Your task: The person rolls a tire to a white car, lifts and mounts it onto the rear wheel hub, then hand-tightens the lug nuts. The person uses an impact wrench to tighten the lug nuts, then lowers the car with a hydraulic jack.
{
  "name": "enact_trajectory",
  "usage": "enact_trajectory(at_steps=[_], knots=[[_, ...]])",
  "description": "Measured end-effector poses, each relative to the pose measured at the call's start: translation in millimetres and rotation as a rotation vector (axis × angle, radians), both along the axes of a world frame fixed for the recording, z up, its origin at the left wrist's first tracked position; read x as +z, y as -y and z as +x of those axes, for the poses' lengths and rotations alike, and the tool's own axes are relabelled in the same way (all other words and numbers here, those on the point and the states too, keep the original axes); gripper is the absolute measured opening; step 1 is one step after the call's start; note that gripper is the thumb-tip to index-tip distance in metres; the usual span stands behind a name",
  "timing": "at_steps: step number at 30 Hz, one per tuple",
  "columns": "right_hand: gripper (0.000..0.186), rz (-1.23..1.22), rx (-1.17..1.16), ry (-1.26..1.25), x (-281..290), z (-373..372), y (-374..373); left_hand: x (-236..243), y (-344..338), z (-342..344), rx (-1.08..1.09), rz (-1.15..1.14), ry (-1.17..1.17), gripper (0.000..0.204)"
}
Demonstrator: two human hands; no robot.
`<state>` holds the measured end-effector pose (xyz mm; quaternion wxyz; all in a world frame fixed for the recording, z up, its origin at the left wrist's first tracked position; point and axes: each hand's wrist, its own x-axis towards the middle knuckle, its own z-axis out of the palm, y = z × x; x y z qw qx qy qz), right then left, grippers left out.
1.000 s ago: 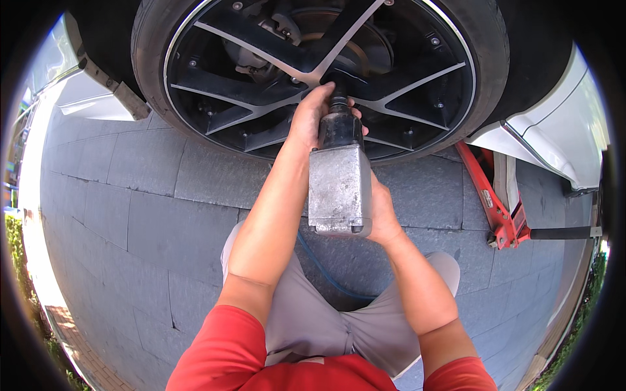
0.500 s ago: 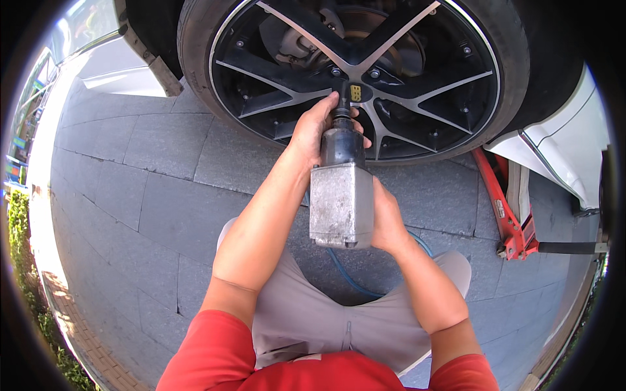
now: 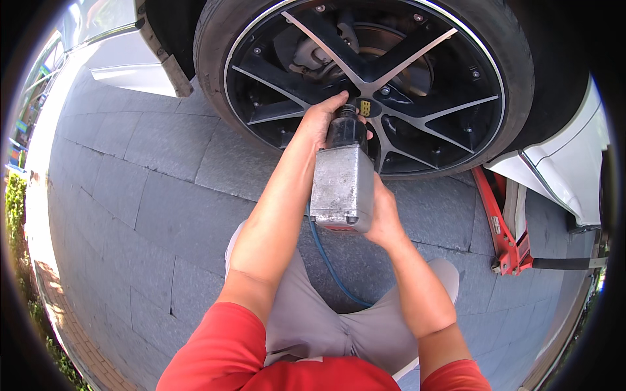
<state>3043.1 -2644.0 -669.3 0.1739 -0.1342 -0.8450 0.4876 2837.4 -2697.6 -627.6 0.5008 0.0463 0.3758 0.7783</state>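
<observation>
A grey metal impact wrench [image 3: 342,182] with a black nose points at the hub of a car wheel [image 3: 366,86]. My left hand [image 3: 318,122] is closed around its front end, thumb along the side by the hub. My right hand [image 3: 383,212] grips the wrench from beneath its body, where the handle is hidden. The wheel has black and silver spokes and a yellow-marked centre cap [image 3: 366,108]. A lug bolt [image 3: 385,90] shows right of the cap. Whether the socket sits on a bolt is hidden behind my left hand and the nose.
A blue air hose [image 3: 324,255] runs down from the wrench between my knees. To the right, a red floor jack [image 3: 495,215] reaches under the white car body [image 3: 554,163]. A brake caliper [image 3: 316,53] shows behind the spokes. Grey paving slabs [image 3: 176,195] cover the ground.
The wheel sits slightly lower and further right in view. The wrench is tilted differently, with less of its front end showing and its nose lower relative to the hub. Both hands keep their hold.
</observation>
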Motion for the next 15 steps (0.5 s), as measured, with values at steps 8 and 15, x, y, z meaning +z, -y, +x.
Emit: enact_trajectory(at_steps=[8,15], knots=[[0.068,-0.219,-0.024,0.077,-12.3,-14.6,2.7,-1.8,-5.4,-3.7,-0.013,0.078,0.069,0.047],[0.065,-0.358,0.050,0.050,-15.5,-15.7,6.1,-6.4,-7.3,-6.8,-0.001,0.013,0.050,0.044]])
